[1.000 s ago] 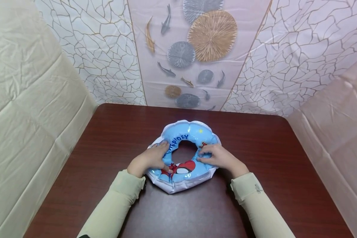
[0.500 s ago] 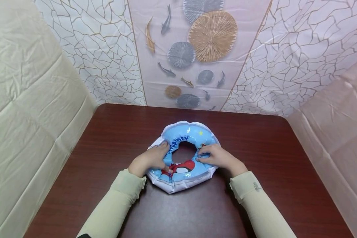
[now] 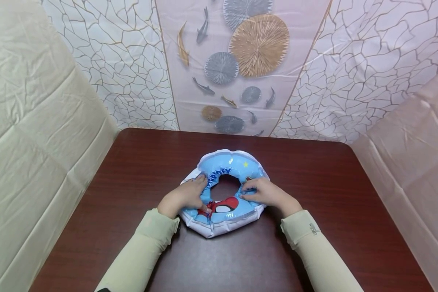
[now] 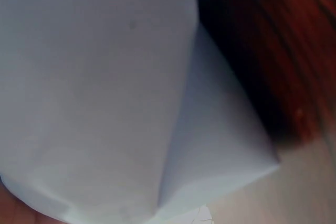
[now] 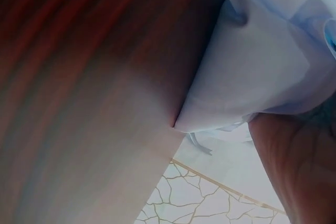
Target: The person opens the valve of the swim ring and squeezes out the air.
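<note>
The swim ring (image 3: 241, 207) lies on the brown table (image 3: 226, 263), between the two hands, and both of them touch it. The left hand (image 3: 186, 195) rests on its own side of the ring, with the fingers extended and the thumb spread away, near the red cartoon figure (image 3: 230, 202). The right hand (image 3: 268, 193) is on the opposite side, its fingers bent near the hole; whether they pinch the ring, I cannot tell. Beyond both hands hangs a patterned cloth (image 3: 259, 44).

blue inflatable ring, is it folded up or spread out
Spread out: the blue ring lies in a loop on the table, whose dark surface shows through its centre hole.
</note>
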Motion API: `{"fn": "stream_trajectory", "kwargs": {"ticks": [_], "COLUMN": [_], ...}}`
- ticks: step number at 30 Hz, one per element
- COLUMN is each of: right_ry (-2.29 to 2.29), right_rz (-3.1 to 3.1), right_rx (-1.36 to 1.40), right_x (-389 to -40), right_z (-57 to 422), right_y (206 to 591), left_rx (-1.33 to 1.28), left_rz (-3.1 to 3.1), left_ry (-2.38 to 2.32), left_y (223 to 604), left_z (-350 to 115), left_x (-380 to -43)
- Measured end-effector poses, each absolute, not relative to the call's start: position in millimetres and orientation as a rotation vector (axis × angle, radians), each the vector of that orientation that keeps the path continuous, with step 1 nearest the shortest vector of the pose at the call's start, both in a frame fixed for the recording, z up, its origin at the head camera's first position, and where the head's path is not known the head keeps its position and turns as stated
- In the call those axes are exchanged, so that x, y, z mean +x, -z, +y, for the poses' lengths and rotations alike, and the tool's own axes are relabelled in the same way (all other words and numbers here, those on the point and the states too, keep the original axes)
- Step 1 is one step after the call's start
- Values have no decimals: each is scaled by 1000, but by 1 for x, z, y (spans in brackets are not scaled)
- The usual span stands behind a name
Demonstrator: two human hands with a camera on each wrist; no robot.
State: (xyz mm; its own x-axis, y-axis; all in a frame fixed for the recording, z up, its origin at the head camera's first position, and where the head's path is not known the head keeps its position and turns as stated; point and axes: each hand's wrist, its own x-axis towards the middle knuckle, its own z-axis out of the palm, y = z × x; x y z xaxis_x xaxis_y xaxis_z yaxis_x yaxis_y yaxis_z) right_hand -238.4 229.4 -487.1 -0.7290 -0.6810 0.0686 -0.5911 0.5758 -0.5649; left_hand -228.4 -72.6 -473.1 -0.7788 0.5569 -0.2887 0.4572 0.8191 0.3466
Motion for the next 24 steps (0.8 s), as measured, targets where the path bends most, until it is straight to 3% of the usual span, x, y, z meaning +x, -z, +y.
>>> {"fn": "stream_trajectory", "kwargs": {"ticks": [24], "right_ry": [806], "right_rz": [2639], "right_rx": [-988], "right_x": [-236], "right_z": [229], "right_y": [488], "left_rx": [784], "left_rz": [2631], "left_ry": [-382], "left_y": [469], "left_z": [-72], "left_x": [-226]}}
